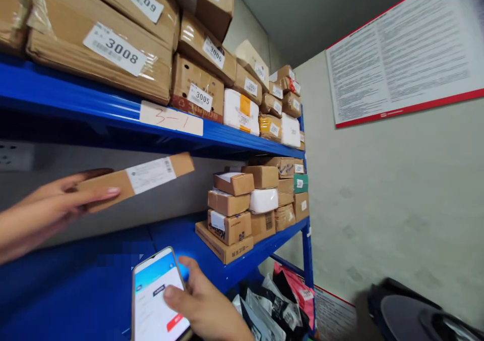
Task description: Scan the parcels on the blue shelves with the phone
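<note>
My left hand (81,192), at the left, grips one end of a flat brown cardboard box (185,164) with a white label on its upper side. The box is held in the air below the upper shelf. Low in the middle, my right hand (206,298) holds a phone (151,300) with its screen lit. The right thumb lies over the screen, which shows a blue top and a red button. Part of the right hand's grip is hidden behind the phone.
Numbered parcels (113,48) line the upper blue shelf (75,91). Stacked boxes (229,203) stand on the lower blue shelf (242,265). Plastic-wrapped packages (272,310) lie beneath it. A notice board (408,53) hangs on the right wall, above a dark rounded object (412,310).
</note>
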A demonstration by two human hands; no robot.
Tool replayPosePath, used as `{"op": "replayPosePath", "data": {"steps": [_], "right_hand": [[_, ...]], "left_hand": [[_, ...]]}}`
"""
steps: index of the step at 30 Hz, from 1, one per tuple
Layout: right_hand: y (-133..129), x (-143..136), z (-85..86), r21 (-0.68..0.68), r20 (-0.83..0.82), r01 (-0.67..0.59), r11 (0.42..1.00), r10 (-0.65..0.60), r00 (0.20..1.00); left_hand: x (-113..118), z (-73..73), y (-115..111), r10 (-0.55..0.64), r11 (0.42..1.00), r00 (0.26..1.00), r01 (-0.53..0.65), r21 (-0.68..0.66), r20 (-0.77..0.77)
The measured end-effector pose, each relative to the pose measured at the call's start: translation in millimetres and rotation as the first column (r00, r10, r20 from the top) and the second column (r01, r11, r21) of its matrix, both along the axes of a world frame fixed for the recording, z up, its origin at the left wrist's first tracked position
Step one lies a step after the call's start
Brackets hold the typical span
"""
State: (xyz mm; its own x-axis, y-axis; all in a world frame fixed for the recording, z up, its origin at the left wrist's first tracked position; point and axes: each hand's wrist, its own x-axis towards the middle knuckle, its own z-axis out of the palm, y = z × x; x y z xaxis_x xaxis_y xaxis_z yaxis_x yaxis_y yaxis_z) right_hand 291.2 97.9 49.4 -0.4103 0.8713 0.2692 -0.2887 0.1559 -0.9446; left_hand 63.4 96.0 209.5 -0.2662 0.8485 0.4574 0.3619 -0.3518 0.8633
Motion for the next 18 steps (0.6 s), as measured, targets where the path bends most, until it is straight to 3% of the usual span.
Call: {"op": "replayPosePath", "data": {"steps": [4,6,7,9,10,12,13,14,16,18], "right_hand": [[10.2,1.4,33.8,-0.001,0.414,0.099,0.995,-0.090,0.906],[6.9,12.7,44.5,0.161,0.530,0.152,0.975,-0.216,0.820],[3.5,22.1,51.0,0.322,0.517,0.222,0.920,-0.368,0.773],[-3.5,46.6,69.6,0.563,0.311,0.423,0.710,-0.656,0.688],[-5.4,60.2,81.8,0.607,0.154,0.537,0.586,-0.750,0.643],[-3.7,86.0,110.3,0.641,-0.142,0.716,0.276,-0.874,0.464],[0.0,96.8,124.9,0.643,-0.215,0.740,0.200,-0.879,0.425],[4.9,105.7,138.7,0.665,-0.239,0.725,0.179,-0.868,0.434],[16.7,117.8,161.5,0.731,-0.188,0.652,0.202,-0.859,0.477],[27.5,124.9,176.4,0.796,-0.136,0.583,0.164,-0.889,0.437]], "left_hand": [[48.7,11.8,16.7,-0.309,0.951,0.944,0.309,0.015,0.116],[64.6,12.8,30.6,-0.374,0.927,0.924,0.369,0.062,0.081],[69.3,13.6,37.6,-0.407,0.912,0.911,0.401,0.087,0.061],[73.7,17.2,50.2,-0.459,0.884,0.888,0.454,0.113,0.026],[74.6,20.1,55.4,-0.495,0.863,0.869,0.493,0.114,-0.008],[76.9,27.4,64.0,-0.564,0.812,0.819,0.573,0.110,-0.101],[79.5,31.1,67.7,-0.588,0.790,0.796,0.604,0.109,-0.143],[83.6,34.6,71.4,-0.610,0.769,0.773,0.630,0.109,-0.172],[96.4,39.7,79.4,-0.658,0.727,0.734,0.678,0.110,-0.168],[114.0,41.7,89.0,-0.702,0.695,0.705,0.709,0.121,-0.099]]}}
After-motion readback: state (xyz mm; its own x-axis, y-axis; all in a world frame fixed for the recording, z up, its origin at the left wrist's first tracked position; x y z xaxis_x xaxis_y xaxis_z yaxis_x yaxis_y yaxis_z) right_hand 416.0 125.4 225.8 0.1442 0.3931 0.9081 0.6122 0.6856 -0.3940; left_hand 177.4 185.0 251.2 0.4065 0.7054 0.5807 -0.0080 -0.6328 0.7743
